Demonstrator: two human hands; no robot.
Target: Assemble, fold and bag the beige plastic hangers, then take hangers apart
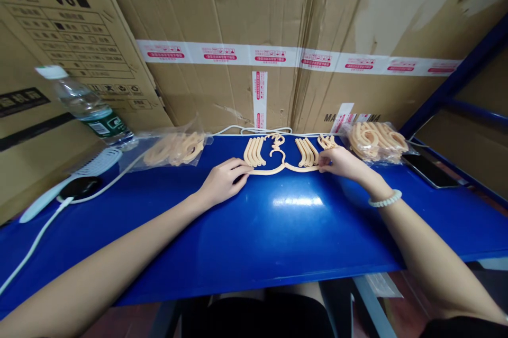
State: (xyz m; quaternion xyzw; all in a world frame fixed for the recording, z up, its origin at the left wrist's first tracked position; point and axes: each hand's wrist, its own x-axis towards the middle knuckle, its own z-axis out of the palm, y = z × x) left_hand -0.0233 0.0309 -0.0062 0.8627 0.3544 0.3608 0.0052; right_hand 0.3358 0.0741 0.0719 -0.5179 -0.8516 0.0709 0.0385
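Note:
A beige plastic hanger (268, 172) lies on the blue tabletop, its hook pointing away from me. My left hand (225, 181) pinches the tip of its left arm, and my right hand (342, 163) has its fingers closed at the tip of the right arm. Just behind the hanger are a row of loose beige hanger arms (254, 152) on the left and another row of arms (305, 152) on the right. Between these rows sit several hook pieces (275, 140). More beige pieces (327, 141) lie behind my right hand, partly covered by it.
Clear bags of beige parts lie at left (174, 148) and right (375, 141). A phone (430, 170) is at far right. At left are a water bottle (89, 108), a pale hairbrush (99, 162) and a black puck-shaped device (81, 188) with a white cable. Cardboard boxes (222, 10) wall the back.

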